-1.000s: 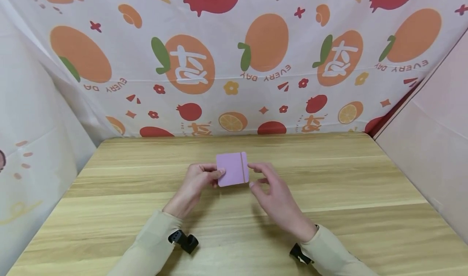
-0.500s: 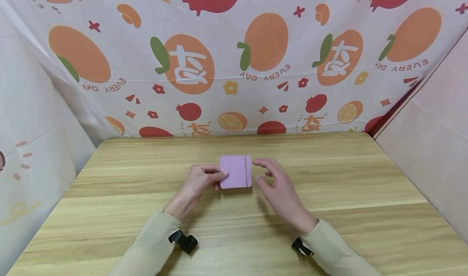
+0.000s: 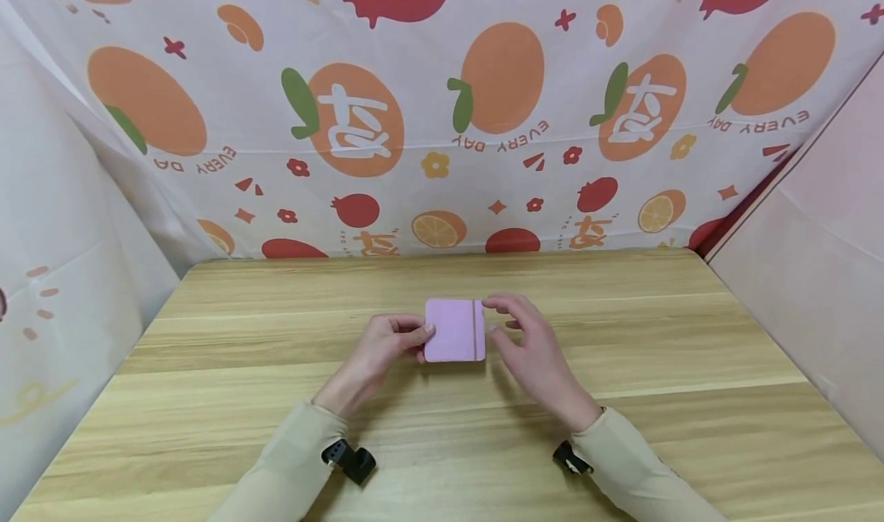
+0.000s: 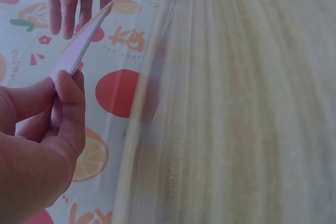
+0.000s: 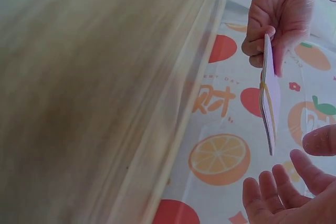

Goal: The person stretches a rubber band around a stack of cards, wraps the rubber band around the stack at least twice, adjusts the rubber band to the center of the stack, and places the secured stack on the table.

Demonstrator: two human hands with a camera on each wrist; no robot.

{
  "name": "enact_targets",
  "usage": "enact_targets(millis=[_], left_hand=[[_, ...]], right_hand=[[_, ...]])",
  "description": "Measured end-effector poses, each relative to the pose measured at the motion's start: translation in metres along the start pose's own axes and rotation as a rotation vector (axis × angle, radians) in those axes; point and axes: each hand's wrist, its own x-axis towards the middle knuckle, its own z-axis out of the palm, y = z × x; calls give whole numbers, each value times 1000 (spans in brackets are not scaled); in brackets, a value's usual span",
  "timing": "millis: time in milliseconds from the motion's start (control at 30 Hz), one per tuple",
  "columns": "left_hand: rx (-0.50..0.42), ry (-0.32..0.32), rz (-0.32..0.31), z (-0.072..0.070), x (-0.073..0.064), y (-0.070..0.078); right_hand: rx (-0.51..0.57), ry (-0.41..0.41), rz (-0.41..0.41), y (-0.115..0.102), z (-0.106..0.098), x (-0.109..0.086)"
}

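Note:
A small lilac square notebook (image 3: 450,332) is held above the table, facing the head camera. A thin brownish elastic band (image 3: 474,330) runs down its right side. My left hand (image 3: 378,353) pinches its left edge, thumb on the front and fingers behind. Seen edge-on in the right wrist view, the notebook (image 4: 80,46) looks thin and closed. Just off its right edge is my right hand (image 3: 537,357), with thumb and fingers apart and loosely bent. A gap shows between those fingers (image 5: 286,187) and the notebook in the right wrist view.
The light wooden table (image 3: 656,368) spreads under both hands. A white fruit-print cloth (image 3: 442,107) hangs behind its far edge, and pale cloths (image 3: 62,238) flank both sides. Each sleeved wrist carries a black strapped device (image 3: 349,460).
The notebook, in my left hand, has shifted right and slightly nearer to me and straightened from its tilt. My right hand has moved right too, staying beside the notebook's right edge.

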Motion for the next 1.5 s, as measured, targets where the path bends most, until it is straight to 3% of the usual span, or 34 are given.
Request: enact_targets(millis=[533, 833, 1067, 1500], left_hand=[[16, -71, 19, 1, 0, -3], [37, -84, 9, 3, -3, -4], [21, -133, 12, 4, -5, -2], [19, -167, 40, 6, -9, 0]], right_hand=[[-1, 39, -36, 7, -9, 5], [15, 17, -29, 8, -7, 7], [18, 14, -32, 8, -6, 8], [44, -20, 45, 9, -11, 8]])
